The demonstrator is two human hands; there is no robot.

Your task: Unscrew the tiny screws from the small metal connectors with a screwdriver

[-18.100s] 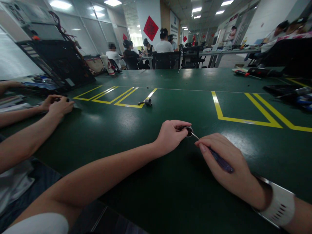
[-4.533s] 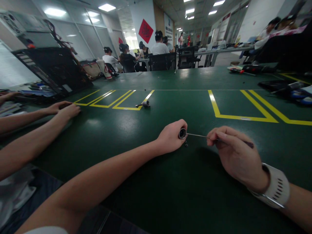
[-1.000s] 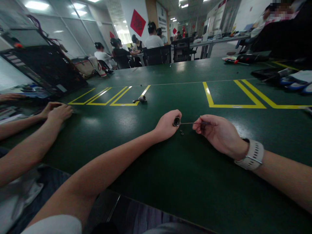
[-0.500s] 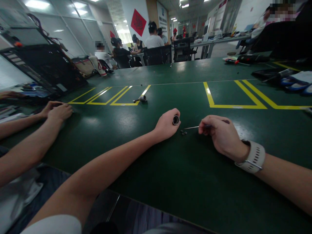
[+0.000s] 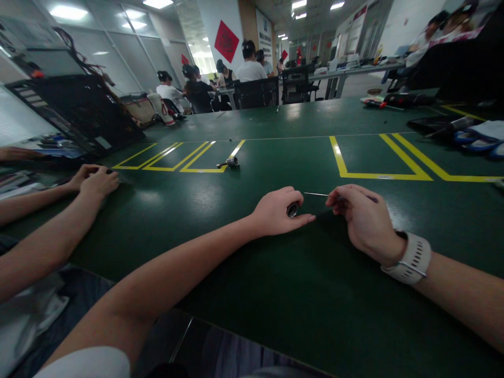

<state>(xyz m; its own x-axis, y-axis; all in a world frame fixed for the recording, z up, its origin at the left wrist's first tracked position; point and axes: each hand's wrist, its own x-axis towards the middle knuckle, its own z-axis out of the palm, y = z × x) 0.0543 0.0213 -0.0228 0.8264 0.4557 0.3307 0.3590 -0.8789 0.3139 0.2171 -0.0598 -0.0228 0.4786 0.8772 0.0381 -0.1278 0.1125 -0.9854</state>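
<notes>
Your left hand (image 5: 275, 211) has stretched its thumb, fingers curled around one metal cup (image 5: 292, 210) over the bench (image 5: 275, 294); your right hand (image 5: 364, 220) pinches one thin tool (image 5: 316, 194); one metal part (image 5: 232, 162) lies beyond

No text can be read. The marks on the red diamond (image 5: 226, 41) and the wall sign (image 5: 265, 39) are too small and blurred.

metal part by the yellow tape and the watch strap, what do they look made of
Metal part: probably bare steel, fairly smooth; its grey rim catches light.
Watch strap: likely silicone or rubber, pale and matte, judging by its dull surface and punched slots, though the view can't rule out another soft plastic.
</notes>
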